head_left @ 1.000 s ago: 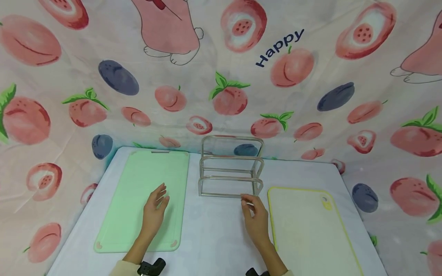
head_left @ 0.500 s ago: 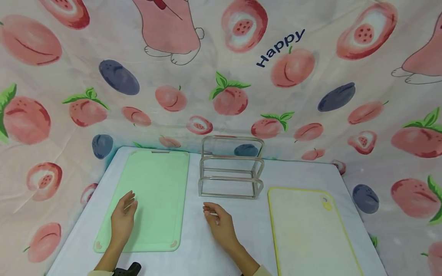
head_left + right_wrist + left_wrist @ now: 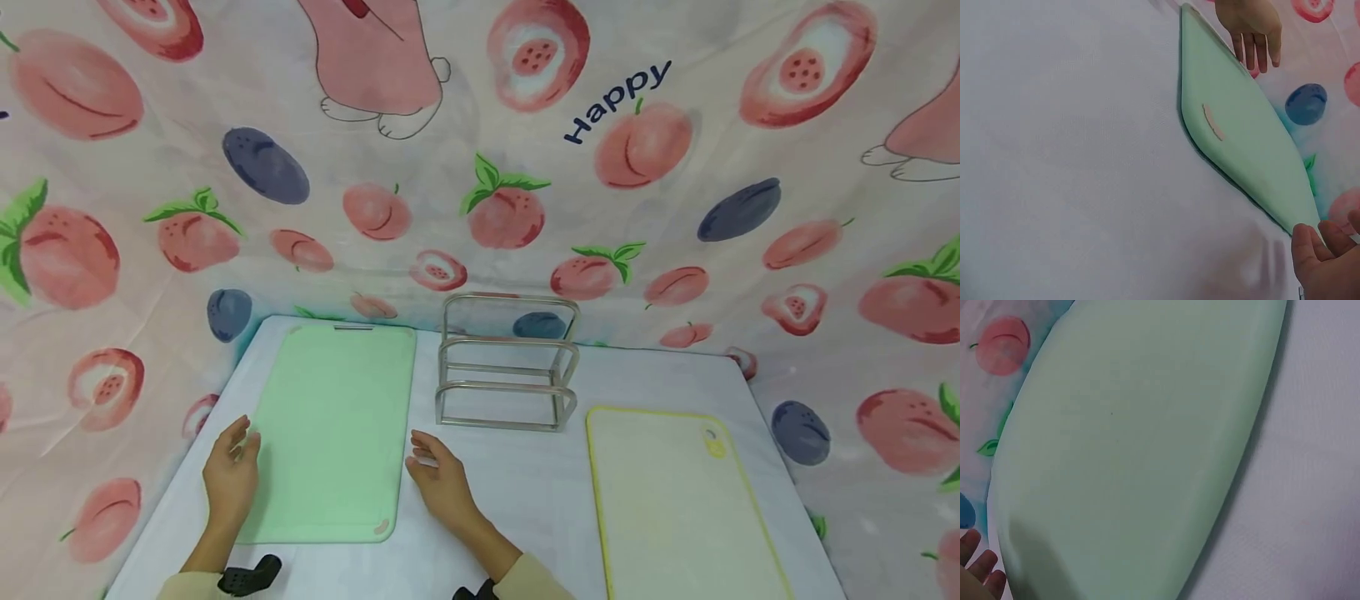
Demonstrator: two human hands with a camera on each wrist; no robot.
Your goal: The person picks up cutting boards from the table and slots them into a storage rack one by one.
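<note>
A light green cutting board (image 3: 333, 433) lies flat on the left of the table, with a dark slot at its far end. My left hand (image 3: 231, 475) is at its left edge, fingers loosely bent and holding nothing. Beyond the board's right edge is my right hand (image 3: 441, 481), also holding nothing, its fingers relaxed. In the right wrist view the green board (image 3: 1235, 131) lies between the left hand (image 3: 1250, 28) and the right hand (image 3: 1329, 262). The left wrist view has the board (image 3: 1135, 437) filling the middle, with left fingertips (image 3: 984, 565) at the lower left.
A metal wire rack (image 3: 506, 387) with upright hoops stands at the back middle. On the right lies a pale cutting board (image 3: 682, 500) with a yellow rim. A fruit-print cloth (image 3: 420, 150) hangs behind the white-covered table (image 3: 517, 492).
Both hands have moved left. The left hand went from over the green board to its left edge; the right hand went from the rack's front to the board's right side.
</note>
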